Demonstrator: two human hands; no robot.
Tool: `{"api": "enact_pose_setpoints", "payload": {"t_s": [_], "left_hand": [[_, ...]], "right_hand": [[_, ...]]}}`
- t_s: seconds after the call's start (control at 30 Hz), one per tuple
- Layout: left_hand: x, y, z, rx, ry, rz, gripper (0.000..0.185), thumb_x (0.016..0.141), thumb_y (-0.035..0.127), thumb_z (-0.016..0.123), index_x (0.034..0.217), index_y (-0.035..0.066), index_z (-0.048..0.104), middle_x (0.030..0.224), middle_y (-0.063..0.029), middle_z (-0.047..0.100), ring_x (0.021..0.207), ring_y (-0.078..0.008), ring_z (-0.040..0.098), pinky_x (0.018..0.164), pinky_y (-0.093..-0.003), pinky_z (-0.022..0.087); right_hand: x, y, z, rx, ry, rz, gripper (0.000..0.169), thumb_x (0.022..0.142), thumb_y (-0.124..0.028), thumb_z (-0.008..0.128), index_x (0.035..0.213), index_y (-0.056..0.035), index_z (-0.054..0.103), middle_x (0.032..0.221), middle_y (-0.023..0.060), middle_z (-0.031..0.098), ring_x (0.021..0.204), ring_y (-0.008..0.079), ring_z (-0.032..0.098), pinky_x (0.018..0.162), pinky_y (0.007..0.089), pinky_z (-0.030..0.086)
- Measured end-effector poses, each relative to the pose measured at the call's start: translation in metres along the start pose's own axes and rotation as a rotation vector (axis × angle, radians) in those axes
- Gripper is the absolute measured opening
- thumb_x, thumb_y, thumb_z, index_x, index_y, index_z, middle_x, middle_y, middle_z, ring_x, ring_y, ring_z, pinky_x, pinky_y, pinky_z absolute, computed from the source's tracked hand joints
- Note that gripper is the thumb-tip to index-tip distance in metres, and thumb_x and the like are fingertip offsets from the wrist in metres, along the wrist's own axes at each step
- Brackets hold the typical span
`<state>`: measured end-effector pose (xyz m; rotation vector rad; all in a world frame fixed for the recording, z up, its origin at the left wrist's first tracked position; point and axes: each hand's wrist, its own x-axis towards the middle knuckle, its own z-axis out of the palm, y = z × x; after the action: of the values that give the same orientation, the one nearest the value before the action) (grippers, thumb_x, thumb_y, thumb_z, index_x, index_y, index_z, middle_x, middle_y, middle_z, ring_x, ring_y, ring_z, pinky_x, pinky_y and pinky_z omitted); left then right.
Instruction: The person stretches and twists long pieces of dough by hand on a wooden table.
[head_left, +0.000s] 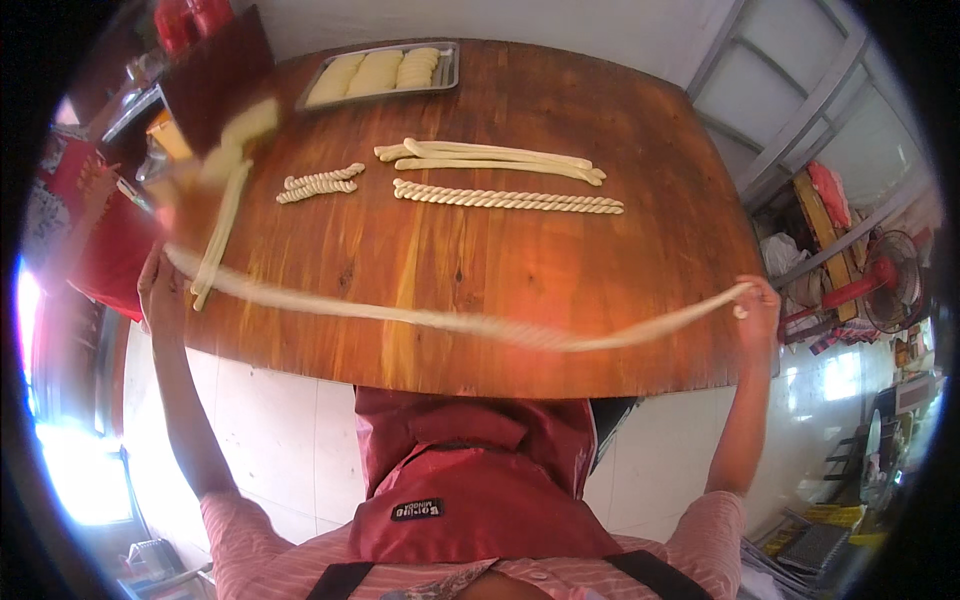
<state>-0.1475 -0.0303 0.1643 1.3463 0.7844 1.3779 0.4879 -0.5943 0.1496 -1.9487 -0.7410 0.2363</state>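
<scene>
A long rope of dough (420, 317) stretches across the front of the wooden table, blurred by motion and sagging right of the middle. Its left end is in my left hand (160, 281), at the table's left edge. My right hand (757, 309) grips the other end by the right edge, with a small bit of dough showing below the fingers. Farther back lie several plain dough strands (495, 159). Just in front of them are long twisted dough ropes (510, 199), side by side. Short twisted dough pieces (319, 182) rest to their left.
Plain dough strips (223, 229) lie near my left hand, close behind the held rope. A metal tray (450, 71) of dough stands at the back of the wooden table (645, 157). Another person's hand (101, 176) is at the left. A red fan (885, 274) stands right.
</scene>
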Motion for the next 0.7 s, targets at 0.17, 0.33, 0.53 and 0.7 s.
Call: {"api": "enact_pose_setpoints", "payload": {"t_s": [0.17, 0.33, 0.53, 0.7], "left_hand": [[0.011, -0.126, -0.106, 1.618, 0.011, 0.03, 0.033, 0.092, 0.031, 0.047, 0.106, 0.007, 0.064, 0.094, -0.0162, 0.064, 0.08, -0.0313, 0.061, 0.067, -0.0403, 0.052], [0.021, -0.121, -0.019, 1.658, 0.455, -0.181, 0.043, 0.092, 0.042, 0.045, 0.108, 0.007, 0.064, 0.108, -0.0205, 0.061, 0.092, -0.0384, 0.061, 0.072, -0.0465, 0.051], [-0.056, -0.218, 0.018, 1.91, 0.045, 0.213, 0.056, 0.091, 0.044, 0.045, 0.129, 0.003, 0.044, 0.14, -0.0161, 0.039, 0.119, -0.0343, 0.047, 0.092, -0.0494, 0.04], [-0.007, -0.116, 0.016, 1.792, -0.383, -0.721, 0.069, 0.091, 0.043, 0.045, 0.142, 0.001, 0.026, 0.147, -0.0173, 0.029, 0.138, -0.0338, 0.022, 0.111, -0.0472, 0.018]], "right_hand": [[-0.007, 0.126, -0.049, -0.579, -0.044, 0.227, 0.027, 0.081, -0.034, 0.064, 0.089, -0.0082, 0.066, 0.078, 0.0055, 0.063, 0.067, 0.018, 0.055, 0.061, 0.0354, 0.044], [-0.005, 0.045, 0.031, -0.942, -0.002, -0.007, 0.04, 0.078, -0.046, 0.065, 0.083, -0.0058, 0.063, 0.095, 0.0127, 0.062, 0.085, 0.0315, 0.058, 0.071, 0.0487, 0.044], [-0.12, 0.084, 0.152, -0.64, -0.081, -0.426, 0.059, 0.078, -0.028, 0.061, 0.126, 0.0012, 0.047, 0.127, 0.0248, 0.048, 0.121, 0.0401, 0.042, 0.101, 0.0529, 0.03], [-0.04, 0.069, 0.169, -0.977, -0.087, -0.239, 0.063, 0.088, -0.037, 0.053, 0.137, -0.0005, 0.037, 0.143, 0.0208, 0.034, 0.134, 0.0385, 0.029, 0.109, 0.0538, 0.018]]}}
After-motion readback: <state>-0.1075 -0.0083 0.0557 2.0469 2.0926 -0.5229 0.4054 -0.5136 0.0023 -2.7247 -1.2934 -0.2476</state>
